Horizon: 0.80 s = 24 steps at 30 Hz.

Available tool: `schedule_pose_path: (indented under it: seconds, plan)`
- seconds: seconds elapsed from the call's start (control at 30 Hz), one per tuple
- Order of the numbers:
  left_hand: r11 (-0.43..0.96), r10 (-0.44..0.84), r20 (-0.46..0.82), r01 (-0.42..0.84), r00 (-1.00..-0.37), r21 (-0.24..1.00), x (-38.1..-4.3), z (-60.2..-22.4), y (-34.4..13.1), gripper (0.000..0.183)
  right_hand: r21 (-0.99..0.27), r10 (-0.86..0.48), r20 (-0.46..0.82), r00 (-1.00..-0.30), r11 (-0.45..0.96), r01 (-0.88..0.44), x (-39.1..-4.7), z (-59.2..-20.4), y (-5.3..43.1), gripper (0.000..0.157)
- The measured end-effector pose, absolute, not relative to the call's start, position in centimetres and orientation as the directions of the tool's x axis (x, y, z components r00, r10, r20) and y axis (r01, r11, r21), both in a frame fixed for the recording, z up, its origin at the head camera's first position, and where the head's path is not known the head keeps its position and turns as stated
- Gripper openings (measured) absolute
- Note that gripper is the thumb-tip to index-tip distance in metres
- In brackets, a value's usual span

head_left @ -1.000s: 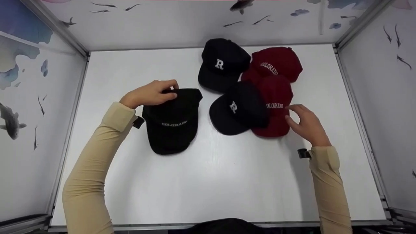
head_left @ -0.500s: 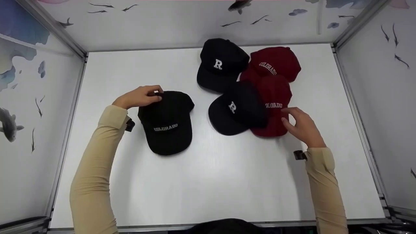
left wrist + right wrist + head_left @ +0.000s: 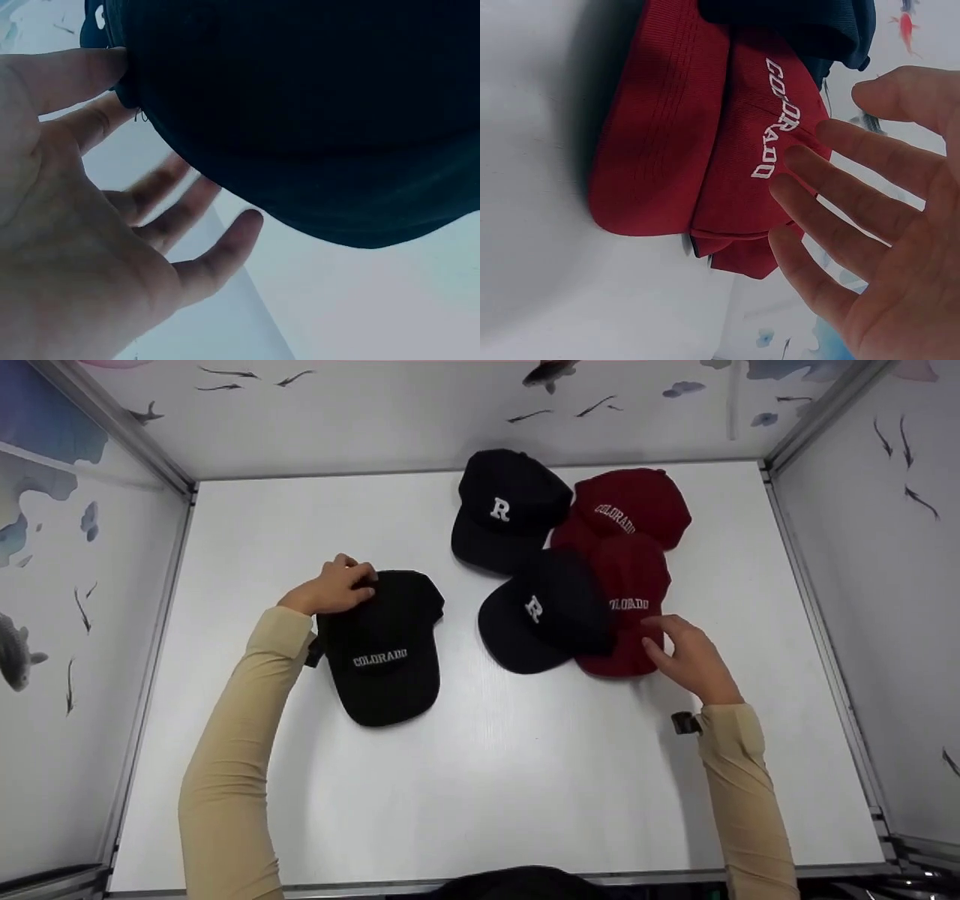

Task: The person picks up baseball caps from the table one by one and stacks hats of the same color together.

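Note:
My left hand (image 3: 335,587) is at the crown of a black baseball cap (image 3: 390,615) marked COLORADO, brim toward me. In the left wrist view its thumb lies over the black cap's edge (image 3: 300,90) with the index finger behind, pinching it; the other fingers are spread below. My right hand (image 3: 694,658) hovers beside a dark red COLORADO cap (image 3: 634,641), holding nothing. The right wrist view shows its fingers extended, overlapping the red cap's crown (image 3: 750,150). A navy cap with a white R (image 3: 562,615) partly covers that red cap.
Behind them, a second navy R cap (image 3: 506,510) and a second red COLORADO cap (image 3: 645,502) lie near the back wall. The white table (image 3: 480,795) is enclosed on three sides by panels printed with fish. A dark rounded shape (image 3: 521,881) shows at the front edge.
The black cap has shifted left and turned slightly, its brim lettering now facing more upward. My left hand moved left with it, then slightly right. The right hand stays almost still near the red cap.

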<state>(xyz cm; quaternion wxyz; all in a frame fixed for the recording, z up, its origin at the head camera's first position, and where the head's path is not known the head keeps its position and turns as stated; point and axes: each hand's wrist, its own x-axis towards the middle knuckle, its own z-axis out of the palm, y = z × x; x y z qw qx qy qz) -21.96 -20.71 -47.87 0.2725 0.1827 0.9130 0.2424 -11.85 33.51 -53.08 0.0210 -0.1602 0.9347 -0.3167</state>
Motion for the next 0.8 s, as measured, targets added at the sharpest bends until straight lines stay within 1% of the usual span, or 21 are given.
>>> schedule_pose_path:
  seconds: [0.23, 0.4, 0.57, 0.8]
  plan:
    - [0.820, 0.419, -0.446, 0.119, -0.791, 0.560, -22.5, -48.6, -20.5, 0.029, -0.597, -0.328, 0.064, -0.942, 0.744, -0.300, -12.5, -52.6, 32.9, 0.029]
    - [0.844, 0.367, -0.437, 0.096, -0.821, 0.528, -22.7, -48.7, -20.6, 0.025, -0.588, -0.355, 0.063, -0.933, 0.742, -0.322, -13.1, -52.3, 32.2, 0.028]
    - [0.840, 0.362, -0.413, 0.100, -0.836, 0.533, -23.1, -48.7, -20.7, 0.019, -0.584, -0.372, 0.041, -0.927, 0.745, -0.324, -14.0, -52.3, 31.5, 0.030]
    - [0.852, 0.393, -0.446, 0.136, -0.804, 0.506, -24.0, -48.1, -20.1, 0.024, -0.611, -0.428, 0.009, -0.904, 0.713, -0.344, -15.4, -52.1, 30.3, 0.036]
